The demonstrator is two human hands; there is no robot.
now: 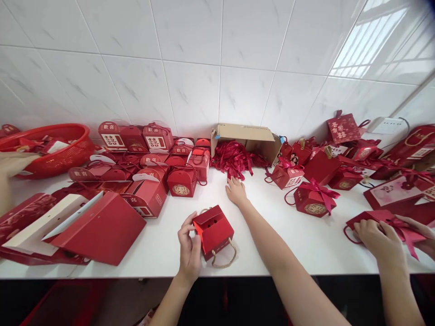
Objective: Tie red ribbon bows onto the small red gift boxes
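My left hand [189, 246] grips a small red gift box [214, 231] with a rope handle, holding it tilted on the white table [265, 231] near the front edge. My right hand [235, 190] is stretched forward with fingers spread, its fingertips at the edge of a heap of red ribbons [233, 158]. The ribbons spill from a brown cardboard box [246, 136] lying on its side against the wall.
Many finished red boxes [149, 167] crowd the left. A red basket [54, 149] stands far left. Flat red bags [98, 231] lie at front left. Beribboned boxes [314, 199] sit right. Another person's hands [380, 237] hold a red box at far right.
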